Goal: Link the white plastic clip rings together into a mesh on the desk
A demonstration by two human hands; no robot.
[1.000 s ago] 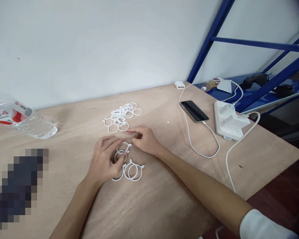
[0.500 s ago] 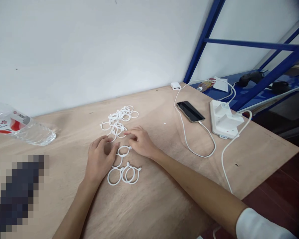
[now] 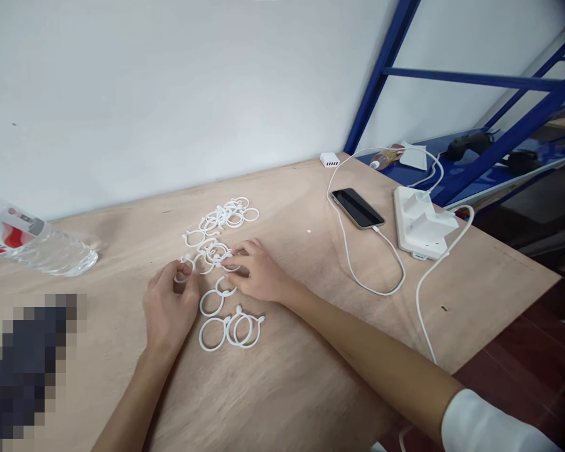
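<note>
- White wall: stands along the tabletop's far edge.
- Wooden tabletop: pale, grained surface with small dark marks.
- Blue metal frame: rises beyond the right edge; its blue shelf bears assorted items.
- Reddish floor: visible below the near-right edge.
- Dark object: pixelated, identity undeterminable, toward the left edge.
- Water bottle: red-and-white label, near the far edge's left end.
- Hands: apart. Left hand pinches a white ring; right hand has fingertips at the ring cluster, grip cannot be told.
- Power strip: beside the right edge, plugs fitted.
- Phone: cable attached, left of the strip.
- White charger: near the far-right corner.
- Remaining rings: a pile toward the far edge; five loose rings nearer the front.
</note>
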